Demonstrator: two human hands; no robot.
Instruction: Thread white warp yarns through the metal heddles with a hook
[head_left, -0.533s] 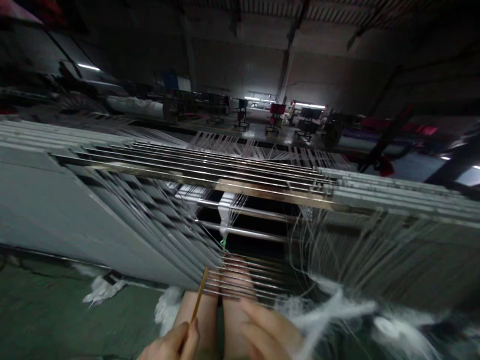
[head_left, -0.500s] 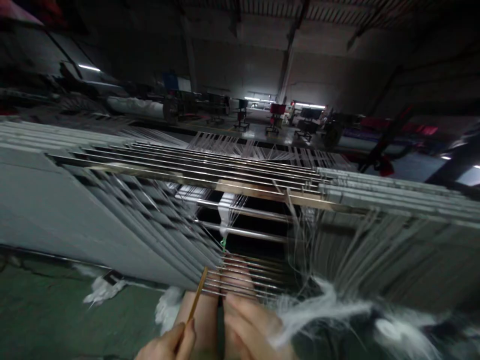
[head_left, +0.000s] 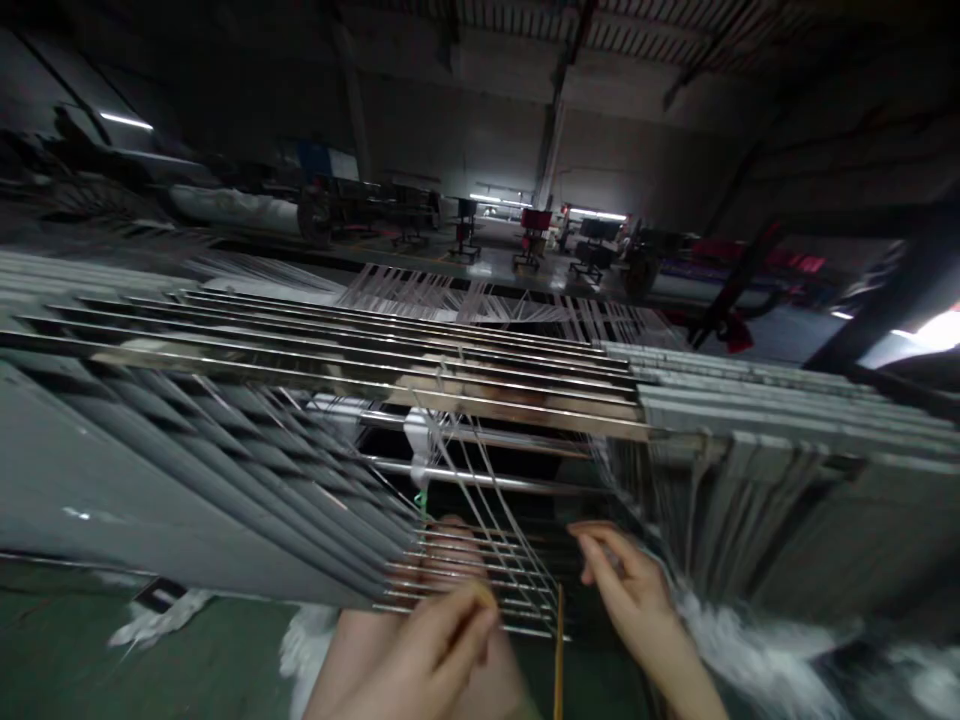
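My left hand [head_left: 450,640] is closed, its fingertips together above the lower metal rods [head_left: 472,575]; anything in its pinch is too blurred to make out. My right hand [head_left: 634,590] is right of the rods, fingers bent and drawn together toward the thumb; whatever they hold is not visible. Between the hands, a thin wooden stick [head_left: 559,650] stands near the rods' right ends, apart from both hands. A few thin wire strands [head_left: 480,480] slant from the upper rods [head_left: 450,345] to the lower ones. Beneath the rods, my bare legs [head_left: 360,650] show.
Dense grey-white strands [head_left: 697,500] crowd the frame's right side. A stack of grey panel-like layers [head_left: 187,480] spreads on the left. White fluffy waste [head_left: 307,640] lies on the green floor [head_left: 67,640]. A wrapped roll [head_left: 232,208] and other machinery stand behind in dim light.
My left hand has moved right and no longer grips the wooden stick, which now stands farther right. My right hand has shifted right and up. Several strands now slant across the gap.
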